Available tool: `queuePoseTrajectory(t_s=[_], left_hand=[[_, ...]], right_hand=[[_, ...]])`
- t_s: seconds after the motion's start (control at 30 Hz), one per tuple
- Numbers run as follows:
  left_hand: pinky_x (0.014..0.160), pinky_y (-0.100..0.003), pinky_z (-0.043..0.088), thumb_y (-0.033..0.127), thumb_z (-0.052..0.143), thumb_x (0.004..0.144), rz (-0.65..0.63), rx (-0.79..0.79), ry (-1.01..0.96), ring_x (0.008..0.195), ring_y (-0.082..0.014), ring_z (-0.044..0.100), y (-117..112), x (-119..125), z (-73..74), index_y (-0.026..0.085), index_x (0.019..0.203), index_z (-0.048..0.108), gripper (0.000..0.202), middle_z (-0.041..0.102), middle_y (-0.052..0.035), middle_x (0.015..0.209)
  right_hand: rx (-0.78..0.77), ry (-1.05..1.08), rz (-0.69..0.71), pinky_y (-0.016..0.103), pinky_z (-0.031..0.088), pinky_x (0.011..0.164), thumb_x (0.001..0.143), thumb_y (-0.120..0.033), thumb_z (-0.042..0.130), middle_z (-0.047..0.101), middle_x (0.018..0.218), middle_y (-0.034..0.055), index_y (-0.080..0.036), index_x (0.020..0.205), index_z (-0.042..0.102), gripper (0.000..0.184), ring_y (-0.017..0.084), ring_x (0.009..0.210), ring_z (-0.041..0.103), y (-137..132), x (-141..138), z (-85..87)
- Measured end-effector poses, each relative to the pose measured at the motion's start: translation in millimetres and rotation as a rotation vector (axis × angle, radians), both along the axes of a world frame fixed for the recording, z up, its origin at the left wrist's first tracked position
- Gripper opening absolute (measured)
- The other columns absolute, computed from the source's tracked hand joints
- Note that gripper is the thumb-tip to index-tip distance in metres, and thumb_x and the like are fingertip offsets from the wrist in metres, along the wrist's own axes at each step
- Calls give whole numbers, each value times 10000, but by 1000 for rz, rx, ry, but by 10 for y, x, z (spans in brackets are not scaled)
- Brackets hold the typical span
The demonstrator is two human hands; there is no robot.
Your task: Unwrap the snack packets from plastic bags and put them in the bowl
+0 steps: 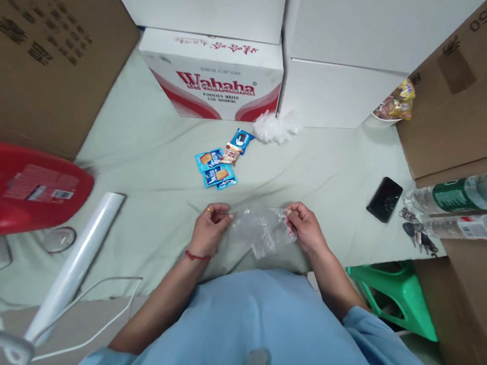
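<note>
A clear plastic bag [259, 230] is stretched between both my hands just above the pale cloth [150, 155]. My left hand [210, 225] pinches its left edge, fingers closed; a ring and a red wrist cord show. My right hand [304, 224] pinches the right edge, where something small and reddish shows at the fingertips. Several small snack packets [222, 160], blue and white, lie on the cloth a short way beyond my hands. A heap of clear plastic bags [275, 128] lies farther back by the boxes.
White cartons, one marked Wahaha [213, 78], stand at the back; brown cartons [45, 39] flank both sides. A black phone [384, 198], keys [416, 230] and two water bottles [463, 197] lie right. A green stool [397, 291], red container [16, 187] and white roll [84, 247] are nearby.
</note>
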State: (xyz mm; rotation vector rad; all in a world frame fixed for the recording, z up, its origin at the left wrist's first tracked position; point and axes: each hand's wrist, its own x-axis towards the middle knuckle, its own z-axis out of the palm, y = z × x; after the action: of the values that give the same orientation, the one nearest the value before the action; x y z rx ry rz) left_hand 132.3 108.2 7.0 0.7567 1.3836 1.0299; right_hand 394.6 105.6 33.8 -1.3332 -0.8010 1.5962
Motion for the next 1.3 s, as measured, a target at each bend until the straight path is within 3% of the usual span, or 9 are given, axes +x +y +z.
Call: queuePoseTrajectory(t_s=[0.13,0.23,0.33,0.53,0.7,0.9,1.03,1.2,1.3], left_hand=[[545,-280,359,735,639,845,-147,10,167,595,-153,544,-58,117,61,196,787,674,544,651,-20,716],[592,-286,367,643,789,735,-253,63,296,630,-158,513,-62,279,84,205,751,704,446,641,-11,707],[617,-277,378,519,874,644,-242,91,260,628,-142,479,-18,348,88,211,731,713,359,621,18,673],[767,-317,534,571,840,703,-159,81,26,827,-183,675,11,-23,205,202,789,675,413,759,-50,907],[872,-378,611,420,955,646,-84,-43,-292,939,-230,756,-38,-395,228,187,786,693,378,793,-73,994],[634,-253,556,466,1007,545,2,-56,-132,627,-124,661,-8,-567,111,173,766,677,494,726,-2,753],[586,-227,468,513,939,662,-10,91,-3,635,-120,618,-25,-576,181,189,798,690,431,713,-12,773],[910,-361,541,459,823,810,-223,430,270,988,-235,686,-120,-499,471,234,767,756,239,745,-88,1057],[954,-407,550,455,771,846,-492,466,335,1030,-281,711,-181,-415,601,266,858,811,194,770,-110,1095]], right_hand=[[-18,81,-16,211,306,405,755,-546,820,596,638,-73,-226,862,583,412,74,451,442,-70,-128,16],[-27,91,10,209,308,409,767,-551,815,594,641,-69,-228,880,581,414,77,459,446,-109,-187,40],[-7,57,25,214,321,415,782,-557,801,602,646,-61,-229,890,591,404,83,464,454,-101,-133,78],[111,-89,-163,227,332,449,766,-514,811,609,665,-55,-232,866,617,357,78,472,431,7,331,131],[90,-131,-139,240,323,465,738,-518,834,591,661,-50,-227,841,630,370,90,497,438,14,542,49],[105,-235,-84,252,345,504,777,-498,787,572,628,-51,-219,868,660,320,107,521,450,74,444,-45],[191,-354,-81,258,383,542,810,-497,752,560,636,-44,-222,867,684,290,122,566,472,144,429,-32],[173,-420,-118,236,269,451,825,-486,757,493,577,-63,-236,939,718,277,99,480,359,173,453,-17],[133,-361,-151,219,271,417,813,-476,760,652,731,-21,-238,981,724,293,83,473,401,175,422,-14]])
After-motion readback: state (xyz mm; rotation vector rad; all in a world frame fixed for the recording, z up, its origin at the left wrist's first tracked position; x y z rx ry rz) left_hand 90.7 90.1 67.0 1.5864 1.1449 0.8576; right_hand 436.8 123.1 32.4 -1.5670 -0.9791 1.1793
